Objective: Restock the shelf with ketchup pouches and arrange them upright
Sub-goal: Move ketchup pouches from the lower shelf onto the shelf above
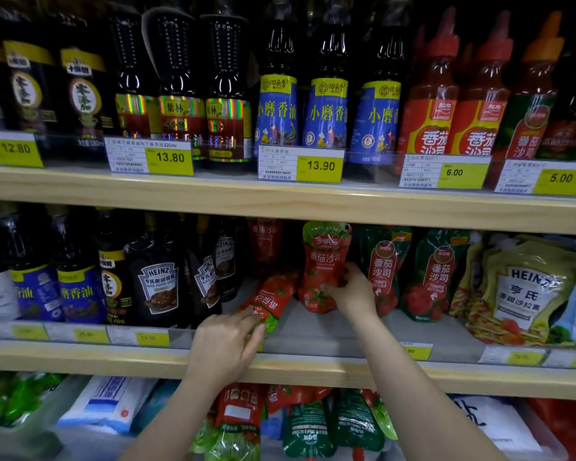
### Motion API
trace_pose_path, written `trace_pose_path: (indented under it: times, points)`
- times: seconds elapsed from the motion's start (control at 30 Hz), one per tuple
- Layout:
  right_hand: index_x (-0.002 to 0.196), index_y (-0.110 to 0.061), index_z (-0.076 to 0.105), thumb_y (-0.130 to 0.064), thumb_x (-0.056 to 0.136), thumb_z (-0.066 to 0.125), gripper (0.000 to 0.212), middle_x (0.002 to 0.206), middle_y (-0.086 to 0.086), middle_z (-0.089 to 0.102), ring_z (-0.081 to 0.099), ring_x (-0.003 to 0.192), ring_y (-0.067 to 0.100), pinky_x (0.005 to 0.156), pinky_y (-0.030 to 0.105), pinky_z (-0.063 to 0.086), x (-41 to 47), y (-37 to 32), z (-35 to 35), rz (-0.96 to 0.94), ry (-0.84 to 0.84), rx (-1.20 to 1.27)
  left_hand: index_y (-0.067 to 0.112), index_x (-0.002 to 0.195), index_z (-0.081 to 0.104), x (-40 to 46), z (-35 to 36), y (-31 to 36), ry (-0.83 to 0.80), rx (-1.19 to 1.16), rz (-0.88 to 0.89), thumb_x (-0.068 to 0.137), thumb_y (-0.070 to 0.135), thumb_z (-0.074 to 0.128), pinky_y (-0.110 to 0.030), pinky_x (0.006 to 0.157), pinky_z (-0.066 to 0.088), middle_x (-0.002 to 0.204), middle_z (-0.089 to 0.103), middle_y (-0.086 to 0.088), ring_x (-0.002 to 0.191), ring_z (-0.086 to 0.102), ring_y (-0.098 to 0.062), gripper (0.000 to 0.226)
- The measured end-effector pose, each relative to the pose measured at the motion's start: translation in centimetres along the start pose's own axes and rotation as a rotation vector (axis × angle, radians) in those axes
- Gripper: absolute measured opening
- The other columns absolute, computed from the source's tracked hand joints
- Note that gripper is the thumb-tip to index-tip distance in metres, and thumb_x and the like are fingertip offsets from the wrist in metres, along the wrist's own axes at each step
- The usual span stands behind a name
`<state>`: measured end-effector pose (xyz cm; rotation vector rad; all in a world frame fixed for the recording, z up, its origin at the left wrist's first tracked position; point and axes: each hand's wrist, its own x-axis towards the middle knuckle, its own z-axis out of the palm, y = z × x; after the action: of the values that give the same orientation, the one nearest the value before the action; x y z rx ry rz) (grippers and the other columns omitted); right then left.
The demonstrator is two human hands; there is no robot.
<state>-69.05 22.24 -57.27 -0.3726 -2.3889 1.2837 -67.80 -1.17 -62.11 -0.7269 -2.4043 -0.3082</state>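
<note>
A red ketchup pouch [325,261] stands upright on the middle shelf [313,331]; my right hand [351,289] grips its lower right side with thumb and fingers. A second red pouch [273,296] lies tipped over, its green top toward the front edge. My left hand [228,344] touches that top end with extended fingers. Another red pouch [265,242] stands further back. Two green-and-red ketchup pouches [384,271] [438,277] stand upright to the right.
Dark Heinz sauce pouches [155,284] and oil bottles fill the shelf to the left, Heinz salad dressing pouches [526,294] the right. The upper shelf [280,197] hangs close overhead with bottles. Below, several loose ketchup pouches [308,424] lie in a pile.
</note>
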Motion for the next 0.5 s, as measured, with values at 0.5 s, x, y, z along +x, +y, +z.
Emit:
trace_pose_path:
  times: [0.5]
  points:
    - [0.120, -0.023, 0.062, -0.013, 0.080, 0.069, 0.042, 0.137, -0.002, 0.051, 0.042, 0.129, 0.012, 0.104, 0.019, 0.029, -3.7, -2.4, 2.4, -0.500, -0.566, -0.372, 0.013, 0.133, 0.048, -6.2, -1.8, -5.5, 0.009, -0.029, 0.120, 0.097, 0.035, 0.031, -0.036, 0.111, 0.024, 0.128, 0.057, -0.004, 0.120, 0.045, -0.018, 0.046]
